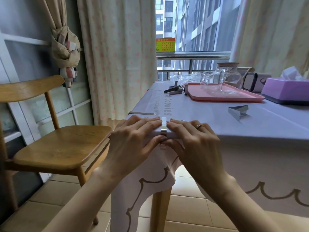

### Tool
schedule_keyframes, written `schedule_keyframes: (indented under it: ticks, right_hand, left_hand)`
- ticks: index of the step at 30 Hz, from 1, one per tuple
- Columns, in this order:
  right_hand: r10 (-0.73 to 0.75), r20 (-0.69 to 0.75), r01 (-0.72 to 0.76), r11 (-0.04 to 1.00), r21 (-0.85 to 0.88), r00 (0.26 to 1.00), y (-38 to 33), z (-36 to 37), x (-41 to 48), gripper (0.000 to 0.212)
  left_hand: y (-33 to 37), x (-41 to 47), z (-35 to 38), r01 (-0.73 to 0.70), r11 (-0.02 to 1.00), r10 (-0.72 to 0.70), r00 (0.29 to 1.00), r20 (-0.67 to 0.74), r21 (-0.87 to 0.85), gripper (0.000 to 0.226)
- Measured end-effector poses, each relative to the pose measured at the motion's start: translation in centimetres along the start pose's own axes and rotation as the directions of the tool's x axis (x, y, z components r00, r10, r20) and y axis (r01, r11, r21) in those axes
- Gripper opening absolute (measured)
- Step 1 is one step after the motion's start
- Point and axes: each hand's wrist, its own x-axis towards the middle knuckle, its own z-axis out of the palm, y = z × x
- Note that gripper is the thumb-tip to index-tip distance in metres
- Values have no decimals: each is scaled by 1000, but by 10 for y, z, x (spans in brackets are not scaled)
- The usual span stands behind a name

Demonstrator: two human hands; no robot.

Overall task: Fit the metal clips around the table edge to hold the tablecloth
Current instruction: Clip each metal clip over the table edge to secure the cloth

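Two hands lie flat on the tablecloth (200, 113) at the table's near corner, left hand (133, 133) and right hand (194, 137) flanking a clip (163, 125) seated there. Fingers are straight, thumbs touching its front. A loose clip (238, 111) lies farther right.

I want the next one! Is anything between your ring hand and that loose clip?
Nothing visible. Only bare tablecloth lies between the right hand and the loose clip; the pink tray sits farther back.

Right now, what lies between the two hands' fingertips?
A metal clip, fitted over the tablecloth, sits between left hand and right hand, seen in the head view.
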Motion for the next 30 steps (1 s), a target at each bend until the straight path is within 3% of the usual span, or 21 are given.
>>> schedule_keyframes:
  ticks: [5, 9, 13, 15, 17, 19, 22, 25, 30]
  right_hand:
    - [-4, 15, 4, 1000, 20, 1000, 2, 0, 1, 42]
    - [0, 136, -7, 999, 51, 991, 8, -7, 5, 47]
    - [15, 289, -123, 925, 359, 957, 28, -26, 12, 53]
    - [68, 218, -156, 896, 416, 974, 43, -37, 14, 38]
    - [118, 65, -132, 941, 312, 991, 67, -45, 18, 21]
    - [196, 32, -198, 958, 209, 980, 97, -53, 24, 22]
    - [241, 263, -263, 963, 51, 934, 141, -62, 36, 45]
    - [258, 481, -275, 961, -37, 838, 169, -60, 38, 46]
    - [294, 384, -316, 949, -7, 875, 183, -55, 29, 19]
  left_hand:
    - [2, 0, -2, 15, 1000, -15, 999, 31, -7, 47]
    - [4, 5, -10, 40, 999, -39, 993, 108, -8, 48]
    - [21, 16, -15, -8, 991, -13, 987, 159, 130, 49]
    - [34, 23, -9, -94, 981, 64, 982, 175, 169, 47]
    - [49, 32, 0, -147, 977, 114, 973, 200, 156, 46]
    - [67, 44, 10, -174, 981, 151, 965, 213, 91, 48]
    - [97, 63, 20, -103, 984, 144, 936, 322, -143, 47]
    - [122, 78, 35, -74, 979, 152, 883, 444, -188, 49]
    - [133, 84, 47, -111, 976, 188, 864, 466, -188, 55]
